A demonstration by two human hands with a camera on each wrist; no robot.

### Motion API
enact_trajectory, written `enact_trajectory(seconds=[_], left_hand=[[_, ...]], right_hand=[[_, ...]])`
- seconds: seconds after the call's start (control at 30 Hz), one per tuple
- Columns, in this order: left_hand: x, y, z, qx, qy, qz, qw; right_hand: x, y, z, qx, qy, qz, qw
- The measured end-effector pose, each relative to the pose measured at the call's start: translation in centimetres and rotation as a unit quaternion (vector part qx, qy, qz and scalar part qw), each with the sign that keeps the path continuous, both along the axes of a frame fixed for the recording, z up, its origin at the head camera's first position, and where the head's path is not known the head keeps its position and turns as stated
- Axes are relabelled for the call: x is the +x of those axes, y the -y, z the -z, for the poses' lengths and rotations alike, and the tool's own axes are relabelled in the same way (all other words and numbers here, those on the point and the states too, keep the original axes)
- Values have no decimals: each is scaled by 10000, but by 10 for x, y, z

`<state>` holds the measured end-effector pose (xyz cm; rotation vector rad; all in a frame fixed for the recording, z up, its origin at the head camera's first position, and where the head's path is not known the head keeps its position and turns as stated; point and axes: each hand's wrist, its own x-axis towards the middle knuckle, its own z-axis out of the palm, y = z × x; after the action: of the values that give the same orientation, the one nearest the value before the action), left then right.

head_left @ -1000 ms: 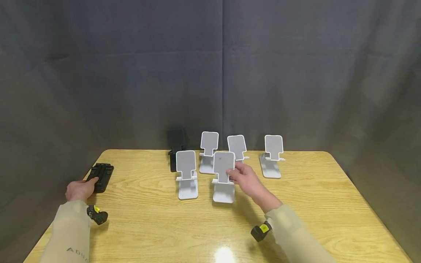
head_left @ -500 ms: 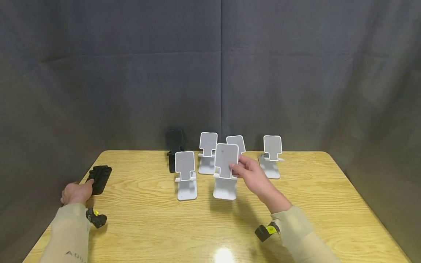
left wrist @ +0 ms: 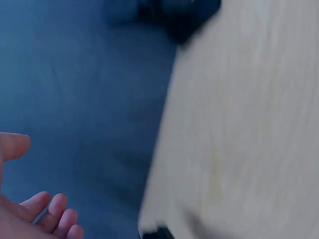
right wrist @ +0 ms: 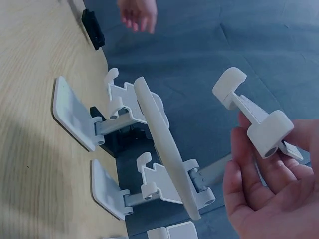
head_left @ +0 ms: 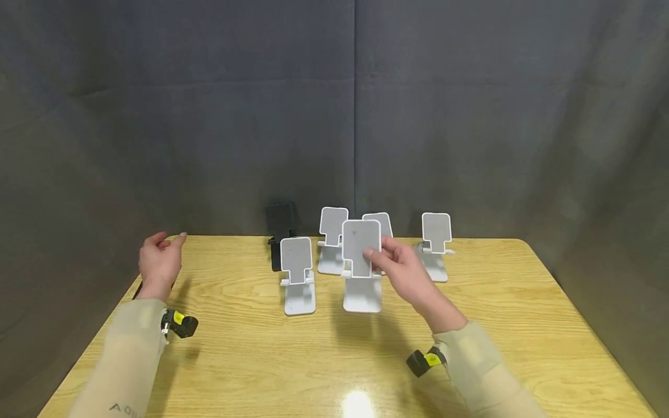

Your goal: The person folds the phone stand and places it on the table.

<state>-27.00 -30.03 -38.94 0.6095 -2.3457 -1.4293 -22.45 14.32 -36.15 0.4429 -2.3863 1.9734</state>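
Right hand [head_left: 405,270] — pinching smooth, grey-padded white stand [head_left: 362,247] | left hand [head_left: 160,264] — loosely spread | wood-grain table [head_left: 251,360]

The held stand [head_left: 358,265] looks smooth plastic, the table [head_left: 251,360] glossy grained wood, the curtain [head_left: 235,145] matt cloth.

Wood table [head_left: 235,360]: lt. brown, grain visible, glare spot [head_left: 357,404] at btm. of head view. Dk. gray curtain [head_left: 209,133]: behind & both sides, w/ vert. seam [head_left: 355,145].
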Motion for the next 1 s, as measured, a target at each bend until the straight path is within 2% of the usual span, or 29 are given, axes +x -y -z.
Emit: enact_trajectory(seconds=[0.2, 0.37, 0.47, 0.63, 0.73, 0.87, 1.0], left_hand=[[3, -46, -21, 379, -448, 897, 9942], [14, -78, -33, 608, -674, 1769, 9800], [20, -95, -37, 768, -711, 2188, 9701], [29, -117, -41, 1240, -648, 2725, 9519], [34, -129, -41, 1637, -589, 3057, 9361], [39, -142, -37, 2012, -525, 3490, 9137], [44, -156, -30, 2096, -397, 3830, 8988]], right_hand=[[-1, 1, -5, -170, -40, 80, 9998], [-2, 1, -10, -306, -103, 89, 9994], [-3, 1, -13, -338, -121, 120, 9993], [-3, 3, -18, -364, -153, 133, 9991], [-4, 5, -21, -417, -177, 111, 9989], [-4, 6, -24, -476, -239, 103, 9985], [-4, 8, -27, -508, -270, 129, 9983]])
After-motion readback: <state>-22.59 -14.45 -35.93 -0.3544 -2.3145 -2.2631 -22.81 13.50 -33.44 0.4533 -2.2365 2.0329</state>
